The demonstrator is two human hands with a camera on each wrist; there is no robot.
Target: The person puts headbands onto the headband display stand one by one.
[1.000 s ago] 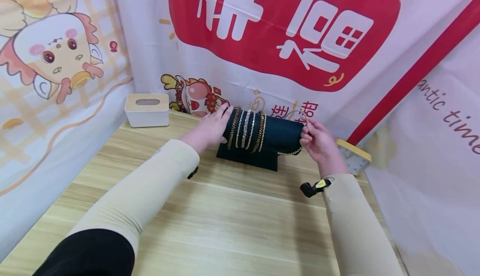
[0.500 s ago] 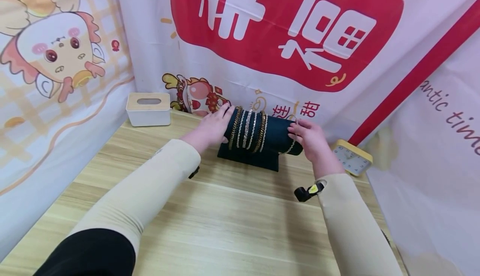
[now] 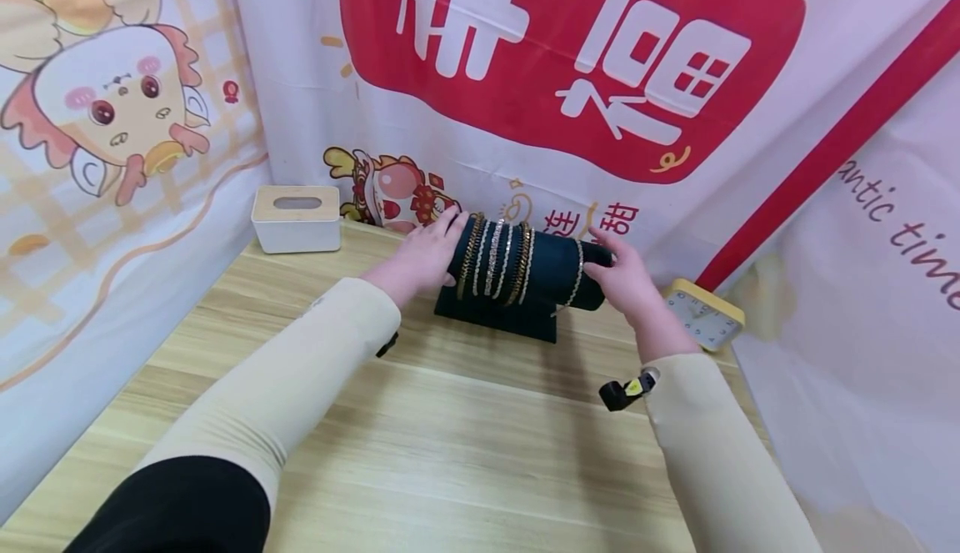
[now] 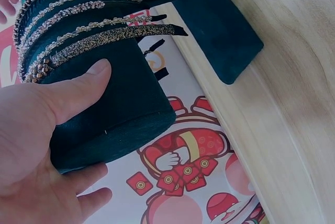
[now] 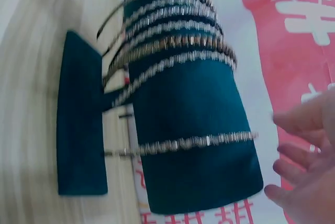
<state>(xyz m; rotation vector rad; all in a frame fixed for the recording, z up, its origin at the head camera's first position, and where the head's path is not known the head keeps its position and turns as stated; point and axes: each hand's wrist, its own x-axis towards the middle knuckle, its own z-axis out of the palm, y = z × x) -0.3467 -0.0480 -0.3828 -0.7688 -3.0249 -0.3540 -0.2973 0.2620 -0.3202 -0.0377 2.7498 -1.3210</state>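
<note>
A dark green velvet headband stand (image 3: 553, 268), a thick horizontal roll on a flat base (image 3: 498, 322), stands at the back of the table. Several beaded, glittery headbands (image 4: 110, 36) sit close together on its left half. Apart from them, near the right end, one slim beaded headband (image 5: 199, 142) arches over the roll, its ends hanging free below. My left hand (image 3: 426, 254) grips the roll's left end, thumb on the velvet in the left wrist view. My right hand (image 3: 628, 279) is beside the roll's right end, fingers loosely bent and holding nothing; they are off the headband in the right wrist view.
A white tissue box (image 3: 296, 219) with a wooden lid is at the back left of the wood-grain table (image 3: 450, 436). At the right, a yellow-framed clock (image 3: 705, 314) leans near the right wrist. Printed cloth (image 3: 510, 119) hangs behind.
My right hand has brought the slim headband from the roll's right end leftward onto it and let it go, then drawn back slightly right. The left hand keeps its grip.
</note>
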